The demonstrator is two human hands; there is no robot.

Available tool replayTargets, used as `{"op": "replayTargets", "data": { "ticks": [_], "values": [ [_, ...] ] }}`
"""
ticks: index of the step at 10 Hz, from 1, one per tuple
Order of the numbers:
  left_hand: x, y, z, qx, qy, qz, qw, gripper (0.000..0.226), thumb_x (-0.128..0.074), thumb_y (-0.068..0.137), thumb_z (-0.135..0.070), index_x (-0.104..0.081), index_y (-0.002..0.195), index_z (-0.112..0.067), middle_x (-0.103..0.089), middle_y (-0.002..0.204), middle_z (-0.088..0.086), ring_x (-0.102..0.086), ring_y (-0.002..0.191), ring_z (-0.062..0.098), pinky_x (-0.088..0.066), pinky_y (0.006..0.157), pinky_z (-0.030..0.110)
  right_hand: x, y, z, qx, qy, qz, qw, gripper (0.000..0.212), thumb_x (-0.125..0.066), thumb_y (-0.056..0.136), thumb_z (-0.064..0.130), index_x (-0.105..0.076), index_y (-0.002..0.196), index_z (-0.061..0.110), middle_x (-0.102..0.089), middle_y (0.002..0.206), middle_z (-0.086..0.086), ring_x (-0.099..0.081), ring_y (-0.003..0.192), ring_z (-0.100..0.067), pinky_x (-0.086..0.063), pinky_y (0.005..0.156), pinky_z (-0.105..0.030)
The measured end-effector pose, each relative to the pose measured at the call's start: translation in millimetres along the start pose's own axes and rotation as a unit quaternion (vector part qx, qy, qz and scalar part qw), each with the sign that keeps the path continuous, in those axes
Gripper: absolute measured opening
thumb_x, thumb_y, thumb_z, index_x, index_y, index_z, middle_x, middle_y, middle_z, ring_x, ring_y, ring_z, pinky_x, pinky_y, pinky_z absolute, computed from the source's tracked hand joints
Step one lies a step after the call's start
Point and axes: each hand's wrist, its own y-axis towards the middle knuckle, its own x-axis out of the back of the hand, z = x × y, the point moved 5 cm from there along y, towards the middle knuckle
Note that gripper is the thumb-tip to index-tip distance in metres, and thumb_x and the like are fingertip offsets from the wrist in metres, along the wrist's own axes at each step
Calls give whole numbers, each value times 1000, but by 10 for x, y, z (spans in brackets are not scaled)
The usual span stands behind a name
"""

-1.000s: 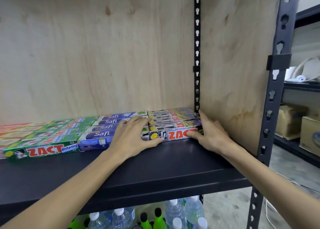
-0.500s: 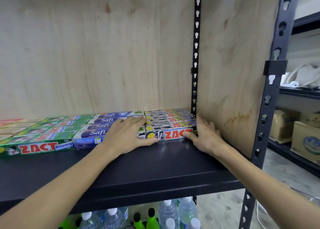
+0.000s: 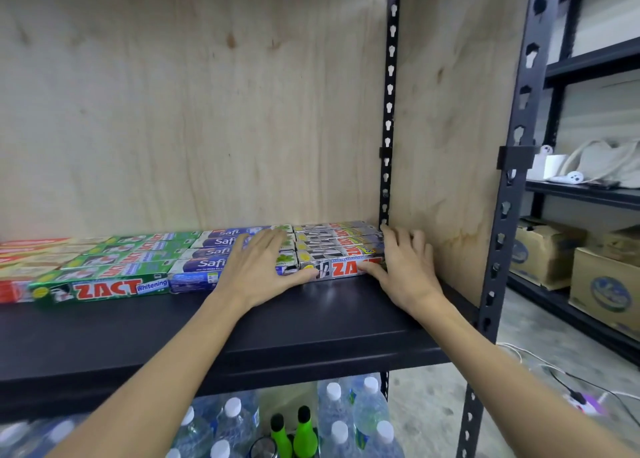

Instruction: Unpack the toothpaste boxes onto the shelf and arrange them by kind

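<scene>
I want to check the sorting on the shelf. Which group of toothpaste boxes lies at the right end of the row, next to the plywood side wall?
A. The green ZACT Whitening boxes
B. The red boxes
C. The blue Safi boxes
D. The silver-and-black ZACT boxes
D: the silver-and-black ZACT boxes lie at the right end against the plywood side wall, with the right hand at their end and the blue Safi boxes to their left.

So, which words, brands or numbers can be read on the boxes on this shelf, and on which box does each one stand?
"ZACT" and "Whitening": front face of the green box.
"Safi": top of the blue boxes, partly covered by the left hand.
"ZA": the silver box; the rest is behind the right hand.
Small print, the red boxes and the cartons: too blurred to read.
</scene>
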Motion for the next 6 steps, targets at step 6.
{"op": "replayTargets", "data": {
  "ticks": [6],
  "values": [
    [491,-1254,-147,-37,-104,-2,994,73,-43,98,-60,-24,155,-19,-42,153,2,-42,138,20,-36,112,42,333,-1209,595,-21,296,4,955,83,-62,91,54,-23,156,20,-55,133,7,-34,124,-16,-33,108,-37]
  ]
}}
